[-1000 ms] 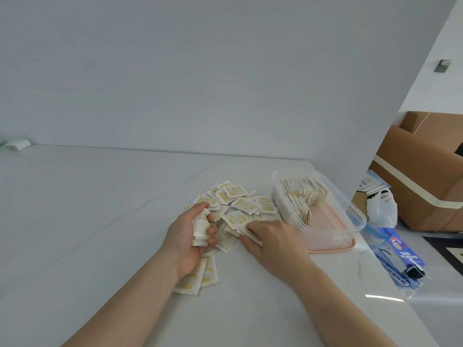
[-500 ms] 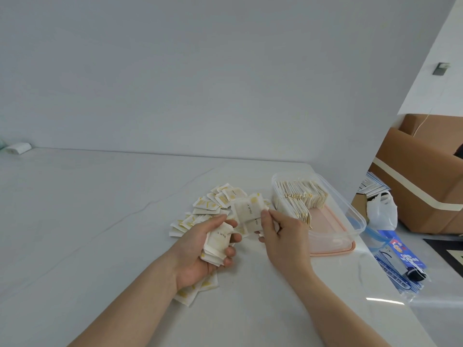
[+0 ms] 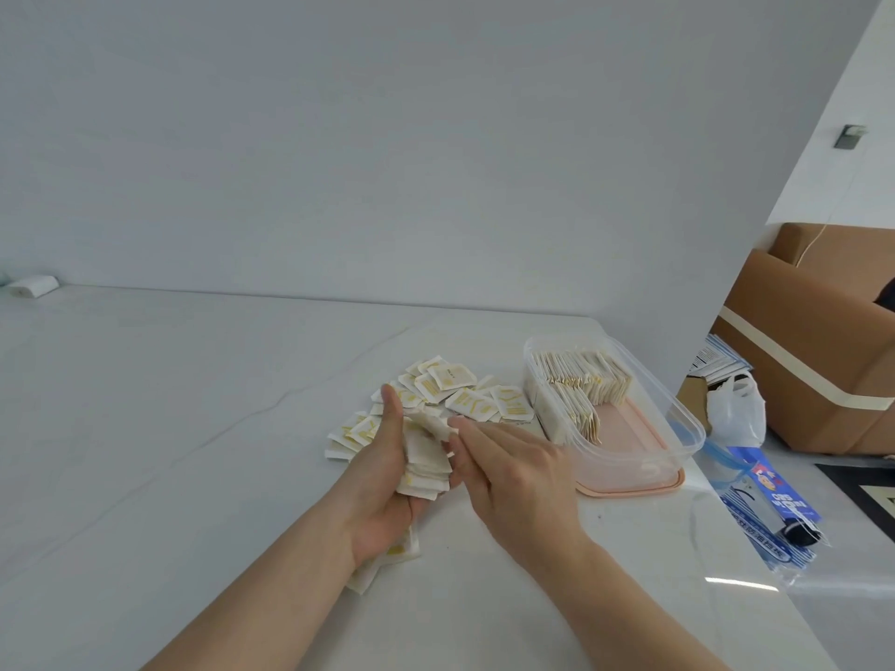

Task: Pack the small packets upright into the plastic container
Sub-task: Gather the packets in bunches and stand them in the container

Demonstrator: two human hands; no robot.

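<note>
The left hand grips a stack of packets while the right hand, fingers nearly straight, touches its top, left of the container near the counter's right edge.

Loose packets lie on the table left of the container (upright packets inside).
</note>
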